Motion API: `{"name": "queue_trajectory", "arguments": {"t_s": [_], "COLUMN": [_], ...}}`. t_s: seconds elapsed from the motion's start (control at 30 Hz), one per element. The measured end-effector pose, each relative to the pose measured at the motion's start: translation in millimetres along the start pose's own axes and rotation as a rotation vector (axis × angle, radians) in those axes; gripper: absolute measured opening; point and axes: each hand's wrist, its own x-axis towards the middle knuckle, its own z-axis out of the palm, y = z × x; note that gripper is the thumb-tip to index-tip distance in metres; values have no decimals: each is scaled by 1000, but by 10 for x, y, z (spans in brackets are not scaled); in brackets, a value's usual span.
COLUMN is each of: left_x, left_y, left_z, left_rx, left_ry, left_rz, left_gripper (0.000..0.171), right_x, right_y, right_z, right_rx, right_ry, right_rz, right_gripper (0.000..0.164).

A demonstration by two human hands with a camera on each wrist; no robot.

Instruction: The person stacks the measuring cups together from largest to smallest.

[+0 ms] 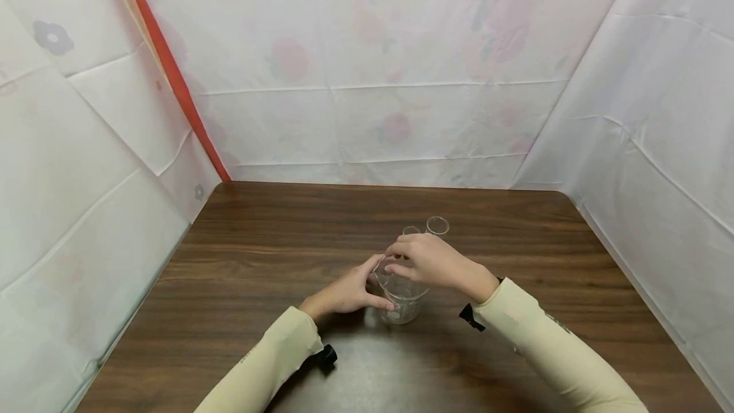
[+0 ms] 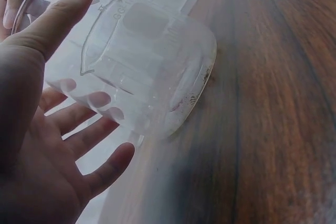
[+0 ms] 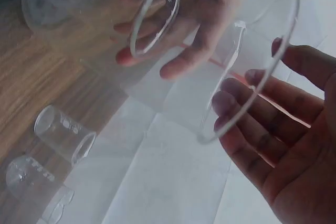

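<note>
A large clear glass beaker stands upright on the table, its foot on the wood. My left hand holds it from the left, thumb on the near side and fingers around the far side. Inside it sits a smaller beaker, whose spouted rim lies well below the large rim in the right wrist view. My right hand is over the large beaker's mouth. Its thumb and loosely bent fingers are spread at the rim, with fingertips dipping inside the opening.
Behind my right hand, a small glass cup and a glass vessel with a narrower neck stand side by side. The brown wooden table meets white printed cloth at the back and both sides. A red strip runs down the left corner.
</note>
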Motion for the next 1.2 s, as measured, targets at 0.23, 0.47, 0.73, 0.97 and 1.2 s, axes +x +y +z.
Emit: {"name": "queue_trajectory", "arguments": {"t_s": [0.23,0.47,0.73,0.97,1.2], "left_x": [-2,21,-9,47,39], "left_y": [-18,-44,121,-21,2], "left_z": [2,23,-13,8,10], "left_rx": [9,-2,-42,-19,15], "left_ry": [7,6,-14,-13,-11], "left_rz": [46,114,141,137,144], "left_gripper": [89,89,87,86,87], "right_x": [-19,-49,-75,-89,-126], "right_y": [123,219,359,510,605], "right_z": [-25,-22,-25,2,17], "right_rx": [-44,-70,-113,-125,-88], "right_ry": [80,127,101,62,-7], "right_rz": [46,167,354,506,636], "right_gripper": [18,16,23,30,38]}}
